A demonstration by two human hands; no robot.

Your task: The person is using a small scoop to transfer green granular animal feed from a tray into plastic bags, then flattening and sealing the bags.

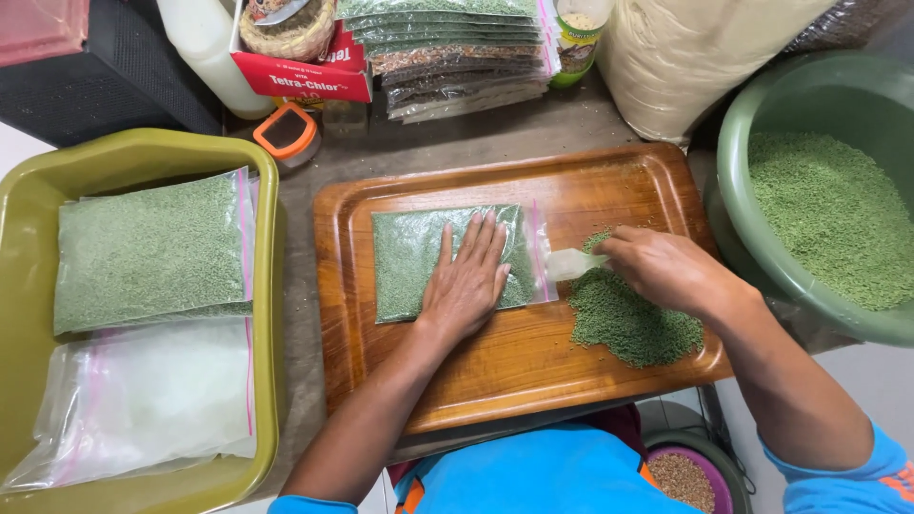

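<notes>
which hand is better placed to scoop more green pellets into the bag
Right. The right hand already holds the small scoop at the loose pellet pile; the left hand lies flat on the zip bag.

2 bare forearms, bright blue short sleeves, orange trim, blue shirt front

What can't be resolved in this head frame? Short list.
- Head view: the zip bag of green pellets is partly covered by the left hand; whether its seal is shut cannot be told.
- The small scoop is half hidden by the right hand; its shape is unclear.
- The green basin is cut off by the right edge.
- The bowl of brown grains is cut off by the bottom edge.
</notes>
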